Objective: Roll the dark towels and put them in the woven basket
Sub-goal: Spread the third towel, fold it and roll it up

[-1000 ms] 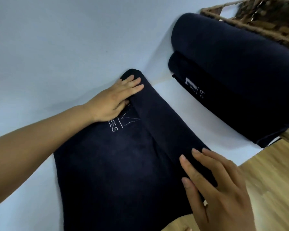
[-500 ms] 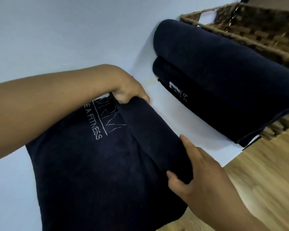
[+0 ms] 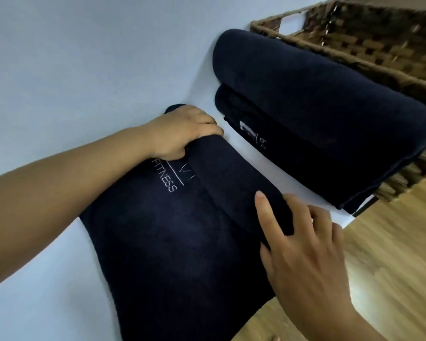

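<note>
A dark navy towel (image 3: 172, 247) with white lettering lies flat on the white table (image 3: 59, 45), its far edge turned into a short roll (image 3: 234, 183). My left hand (image 3: 182, 131) grips the roll's far end, fingers curled over it. My right hand (image 3: 303, 244) presses on the roll's near end, fingers spread over it and thumb against the flat cloth. Beyond the roll, a stack of folded dark towels (image 3: 317, 114) lies against the woven basket (image 3: 369, 45) at the top right. The basket's inside is blurred.
The table's right edge (image 3: 340, 225) runs diagonally just past my right hand, with wooden floor (image 3: 391, 267) below it. A narrow white strip of table separates the roll from the folded stack.
The roll has been turned further over the towel toward me and covers more of the lettering. Both hands stay at its two ends. The view has shifted slightly.
</note>
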